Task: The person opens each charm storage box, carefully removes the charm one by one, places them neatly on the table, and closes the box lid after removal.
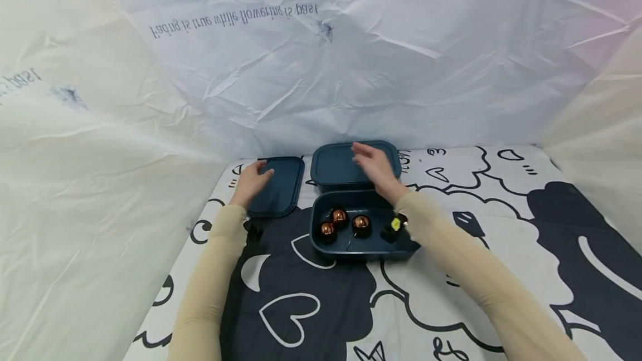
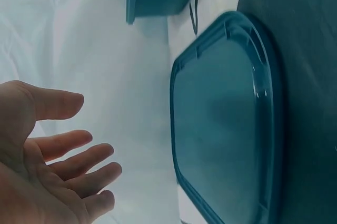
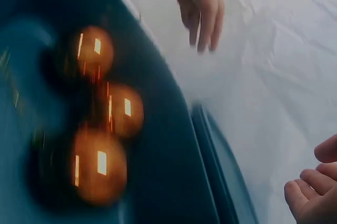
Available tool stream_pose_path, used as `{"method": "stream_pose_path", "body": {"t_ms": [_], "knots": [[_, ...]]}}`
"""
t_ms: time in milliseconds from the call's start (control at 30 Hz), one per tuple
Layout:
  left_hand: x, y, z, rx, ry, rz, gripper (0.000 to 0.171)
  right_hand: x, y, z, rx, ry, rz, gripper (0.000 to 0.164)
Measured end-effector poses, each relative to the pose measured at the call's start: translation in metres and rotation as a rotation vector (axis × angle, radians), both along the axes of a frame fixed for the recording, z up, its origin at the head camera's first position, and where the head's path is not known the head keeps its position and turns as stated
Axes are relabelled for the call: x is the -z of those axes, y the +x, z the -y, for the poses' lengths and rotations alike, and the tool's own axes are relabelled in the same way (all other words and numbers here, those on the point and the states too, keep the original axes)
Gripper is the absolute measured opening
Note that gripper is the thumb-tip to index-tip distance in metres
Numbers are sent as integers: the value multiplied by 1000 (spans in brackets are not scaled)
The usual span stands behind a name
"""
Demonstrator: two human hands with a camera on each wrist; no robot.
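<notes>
My left hand [image 1: 252,183] hovers over the left part of a loose dark blue lid [image 1: 283,185], fingers loosely bent and nothing in them. In the left wrist view the same lid [image 2: 221,118] lies beside the hand, its raised rim showing. My right hand [image 1: 375,167] is above the lidded blue box [image 1: 333,165] at the back, also holding nothing. Nearer to me is an open blue box [image 1: 368,250] with three shiny copper-coloured balls [image 1: 361,224] in its left and middle part. My right wrist hides the back right corner of that box.
The table wears a black-and-white cartoon cloth [image 1: 301,277]. White sheeting [image 1: 301,88] hangs behind the lidded box and along the left and right sides. A small yellow item [image 1: 395,224] shows at my right wrist, over the open box.
</notes>
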State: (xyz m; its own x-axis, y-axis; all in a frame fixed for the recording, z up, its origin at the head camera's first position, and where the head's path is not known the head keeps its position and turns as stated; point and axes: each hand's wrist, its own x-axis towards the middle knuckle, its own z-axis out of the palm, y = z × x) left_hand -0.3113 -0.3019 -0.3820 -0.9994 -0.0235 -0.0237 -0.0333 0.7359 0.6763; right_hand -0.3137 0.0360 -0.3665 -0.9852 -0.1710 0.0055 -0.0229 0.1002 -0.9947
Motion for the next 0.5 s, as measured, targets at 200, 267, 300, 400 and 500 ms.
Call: {"method": "stream_pose_path", "body": {"t_ms": [200, 267, 300, 400, 500], "knots": [[7, -5, -23, 58, -13, 3, 57, 1, -4, -68, 71, 78, -21, 49], [12, -7, -32, 69, -23, 4, 57, 2, -7, -87, 103, 115, -21, 50], [14, -8, -36, 72, -23, 0, 57, 4, -9, -95, 116, 135, -20, 50], [22, -9, -49, 92, -10, -28, 59, 11, -12, -114, 130, 206, -24, 51], [29, -9, -61, 128, 21, -55, 62, 20, -12, -125, 117, 273, -7, 53]]}}
